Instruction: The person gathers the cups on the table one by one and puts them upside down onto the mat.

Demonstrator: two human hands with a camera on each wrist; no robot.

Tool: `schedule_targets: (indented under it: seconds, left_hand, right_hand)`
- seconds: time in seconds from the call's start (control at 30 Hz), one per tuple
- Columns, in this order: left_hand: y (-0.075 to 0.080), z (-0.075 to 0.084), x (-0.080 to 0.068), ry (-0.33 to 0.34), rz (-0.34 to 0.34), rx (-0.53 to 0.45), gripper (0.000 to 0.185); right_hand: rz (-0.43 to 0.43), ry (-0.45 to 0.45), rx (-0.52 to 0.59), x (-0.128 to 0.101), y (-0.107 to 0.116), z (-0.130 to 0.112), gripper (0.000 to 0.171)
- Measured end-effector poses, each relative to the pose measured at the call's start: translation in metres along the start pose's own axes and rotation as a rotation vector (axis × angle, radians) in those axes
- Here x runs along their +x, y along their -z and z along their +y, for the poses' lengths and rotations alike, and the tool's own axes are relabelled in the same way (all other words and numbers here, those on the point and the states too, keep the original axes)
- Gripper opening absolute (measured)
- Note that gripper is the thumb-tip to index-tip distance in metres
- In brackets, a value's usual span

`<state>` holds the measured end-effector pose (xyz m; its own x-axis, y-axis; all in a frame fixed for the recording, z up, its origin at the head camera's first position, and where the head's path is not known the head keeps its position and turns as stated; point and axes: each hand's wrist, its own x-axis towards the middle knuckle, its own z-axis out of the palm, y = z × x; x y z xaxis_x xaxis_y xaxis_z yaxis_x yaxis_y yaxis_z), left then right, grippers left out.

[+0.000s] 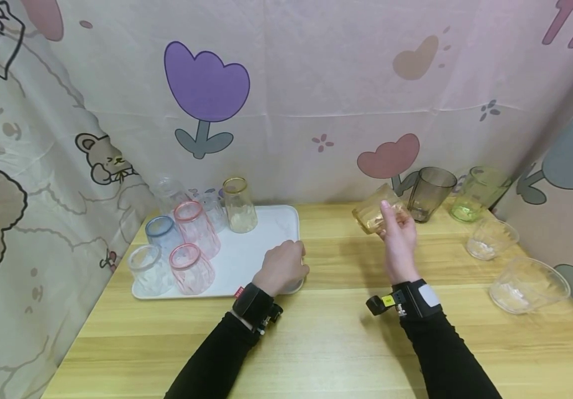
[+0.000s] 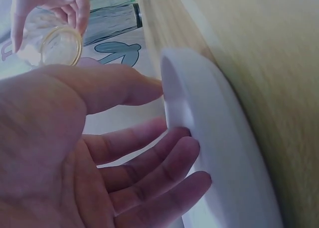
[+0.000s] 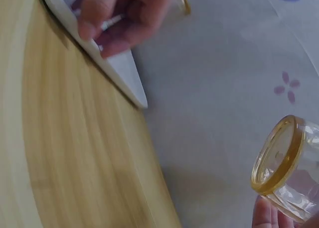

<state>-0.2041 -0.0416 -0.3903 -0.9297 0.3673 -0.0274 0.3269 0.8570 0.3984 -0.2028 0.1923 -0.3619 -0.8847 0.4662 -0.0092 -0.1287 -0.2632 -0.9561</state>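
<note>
right hand [image 1: 397,237]: fingers curled round the amber cup [image 1: 375,213], cup lifted off the table [image 1: 326,332] and tipped on its side. In the right wrist view the gold-rimmed mouth faces the camera, fingertips [image 3: 263,214] at its lower edge.
amber cup location: in the air just beyond the right hand's fingers, over the table's far right part, between the tray and the grey cup.
left hand [image 1: 282,267]: on the near right corner of the white tray [image 1: 259,252]. Left wrist view shows fingers [image 2: 164,163] relaxed and fairly straight against the tray rim, thumb above it. Touching, not clamped.
on tray, left of left hand: two pink cups [image 1: 194,244], a blue cup [image 1: 163,233], clear cups [image 1: 149,269], a yellow-tinted cup [image 1: 239,204], all mouth-down.
right of held cup: grey cup [image 1: 430,194] just beside it, green cup [image 1: 476,194] further right, both upright.
near right of right hand: two clear bowls [image 1: 528,285], well apart from the grip.
</note>
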Motion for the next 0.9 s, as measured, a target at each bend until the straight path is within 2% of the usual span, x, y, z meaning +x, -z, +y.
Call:
schedule_targets:
  seconds: [0.13,0.27,0.4,0.53,0.6,0.7,0.9]
  left_hand:
    - [-0.002,0.001,0.001,0.003,0.007,0.013,0.034]
    - [-0.003,0.002,0.002,-0.004,0.056,0.013,0.046]
    - [-0.003,0.004,0.004,-0.041,0.128,-0.001,0.059]
    - [-0.002,0.007,0.004,-0.097,0.165,-0.028,0.073]
    - [-0.002,0.009,0.004,-0.137,0.186,-0.053,0.078]
    - [-0.003,0.01,0.006,-0.223,0.255,-0.078,0.085]
    - [-0.004,0.01,0.01,-0.467,0.482,-0.1,0.092]
  right_hand:
    - [-0.074,0.001,-0.021,-0.008,-0.009,0.004,0.04]
    - [-0.142,-0.011,-0.055,-0.015,-0.017,0.01,0.054]
    - [-0.187,-0.033,-0.1,-0.021,-0.023,0.016,0.071]
    - [-0.234,-0.065,-0.093,-0.025,-0.028,0.022,0.071]
    - [-0.266,-0.089,-0.064,-0.027,-0.03,0.025,0.065]
    - [-0.312,-0.14,-0.039,-0.029,-0.032,0.028,0.066]
    - [-0.41,-0.232,-0.018,-0.035,-0.032,0.03,0.074]
